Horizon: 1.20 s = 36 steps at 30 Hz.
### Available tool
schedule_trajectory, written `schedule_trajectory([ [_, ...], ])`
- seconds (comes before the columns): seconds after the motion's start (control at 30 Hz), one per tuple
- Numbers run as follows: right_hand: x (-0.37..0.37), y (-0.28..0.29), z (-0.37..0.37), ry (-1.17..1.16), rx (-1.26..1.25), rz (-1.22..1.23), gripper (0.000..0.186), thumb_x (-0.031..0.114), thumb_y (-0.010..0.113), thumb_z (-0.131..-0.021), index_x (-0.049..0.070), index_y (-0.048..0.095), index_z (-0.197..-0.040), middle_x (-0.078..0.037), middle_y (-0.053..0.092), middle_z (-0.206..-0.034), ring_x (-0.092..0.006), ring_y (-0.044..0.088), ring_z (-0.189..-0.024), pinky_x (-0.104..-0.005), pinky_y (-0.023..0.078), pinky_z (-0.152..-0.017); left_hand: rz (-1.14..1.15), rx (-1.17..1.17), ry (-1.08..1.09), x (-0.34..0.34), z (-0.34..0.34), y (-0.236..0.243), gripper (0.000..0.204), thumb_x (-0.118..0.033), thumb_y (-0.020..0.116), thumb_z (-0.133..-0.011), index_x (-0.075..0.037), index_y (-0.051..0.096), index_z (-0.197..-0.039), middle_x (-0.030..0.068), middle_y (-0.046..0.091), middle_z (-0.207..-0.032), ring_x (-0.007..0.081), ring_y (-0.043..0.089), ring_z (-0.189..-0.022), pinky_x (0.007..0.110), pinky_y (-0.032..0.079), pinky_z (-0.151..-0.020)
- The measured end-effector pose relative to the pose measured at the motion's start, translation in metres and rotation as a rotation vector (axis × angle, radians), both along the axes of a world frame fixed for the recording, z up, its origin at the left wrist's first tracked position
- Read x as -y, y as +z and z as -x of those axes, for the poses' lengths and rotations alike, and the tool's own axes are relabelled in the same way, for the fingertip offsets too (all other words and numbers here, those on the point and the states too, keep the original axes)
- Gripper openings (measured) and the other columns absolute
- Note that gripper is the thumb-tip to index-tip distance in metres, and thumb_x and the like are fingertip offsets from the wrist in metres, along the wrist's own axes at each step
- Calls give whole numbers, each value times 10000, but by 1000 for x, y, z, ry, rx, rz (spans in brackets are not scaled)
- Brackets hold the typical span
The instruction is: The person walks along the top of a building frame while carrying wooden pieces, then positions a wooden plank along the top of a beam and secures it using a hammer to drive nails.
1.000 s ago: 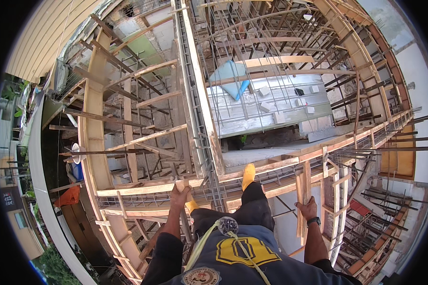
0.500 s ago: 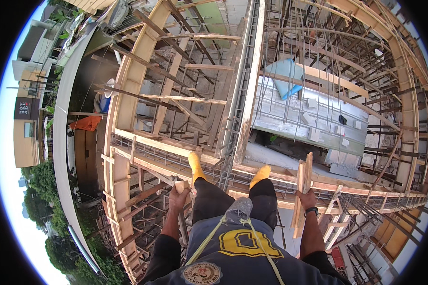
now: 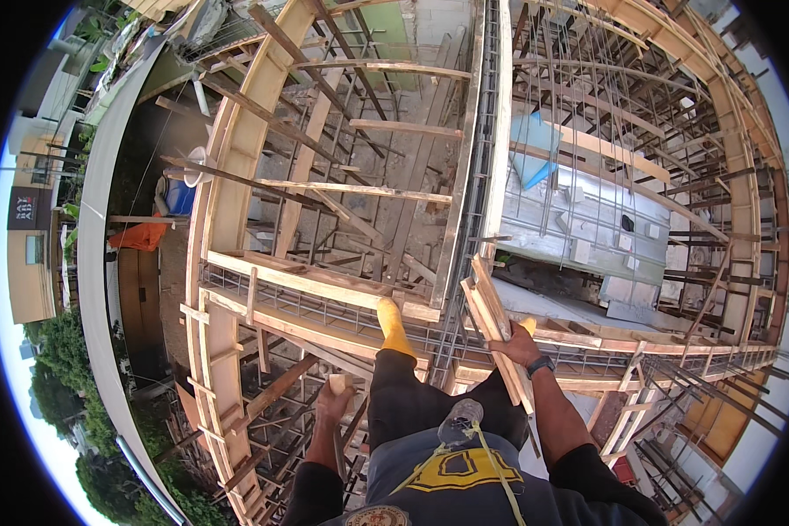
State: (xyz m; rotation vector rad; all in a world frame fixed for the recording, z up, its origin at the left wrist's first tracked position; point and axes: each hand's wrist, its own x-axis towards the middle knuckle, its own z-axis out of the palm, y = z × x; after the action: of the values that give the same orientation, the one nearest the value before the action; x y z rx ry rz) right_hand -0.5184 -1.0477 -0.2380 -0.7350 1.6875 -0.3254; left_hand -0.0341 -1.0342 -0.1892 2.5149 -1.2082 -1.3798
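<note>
Wooden strips fill the right hand, its fingers wrapped around them, slanting above the right thigh. The left hand, well apart, clenches a pale wooden piece. Past both, yellow boots stand at timber formwork enclosing steel bars; farther off lies a blue sheet.

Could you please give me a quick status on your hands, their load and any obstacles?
Left hand gripping a wooden piece. Right hand gripping wooden boards, angled. Exposed rebar between the yellow boots.
</note>
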Motion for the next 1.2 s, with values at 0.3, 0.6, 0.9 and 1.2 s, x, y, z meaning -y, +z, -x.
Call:
schedule_trajectory([
  [0.3,1,-51,-111,-71,-153,-66,795,411,841,-670,-66,608,-1262,-202,721,-1131,-316,699,-1061,-387,531,-952,129,-35,-39,77,-169,-13,432,-249,784,-789,-19,651,-1129,94,703,-921,203,668,-802,356,544,-731],
  [0.6,12,-65,-103,-182,-227,-146,793,484,863,-632,-38,657,-1192,-204,732,-1084,-326,710,-1017,-402,543,-908,209,-241,154,163,-230,-37,418,-196,776,-816,-11,643,-1165,75,710,-993,166,665,-856,331,539,-746],
  [0.9,8,-75,-142,-52,-349,-98,959,477,865,-606,-59,537,-1330,-265,691,-1157,-378,686,-1080,-431,545,-945,83,-247,19,239,-170,-11,491,-219,787,-816,-3,620,-1224,93,693,-1061,189,664,-928,343,545,-808],
  [1.2,19,-70,-145,-210,-382,-85,869,510,858,-594,-73,612,-1190,-255,714,-1038,-386,713,-973,-437,571,-872,169,-404,-5,296,-90,-37,467,-180,751,-852,-12,583,-1254,81,666,-1077,175,640,-945,337,533,-819],
])
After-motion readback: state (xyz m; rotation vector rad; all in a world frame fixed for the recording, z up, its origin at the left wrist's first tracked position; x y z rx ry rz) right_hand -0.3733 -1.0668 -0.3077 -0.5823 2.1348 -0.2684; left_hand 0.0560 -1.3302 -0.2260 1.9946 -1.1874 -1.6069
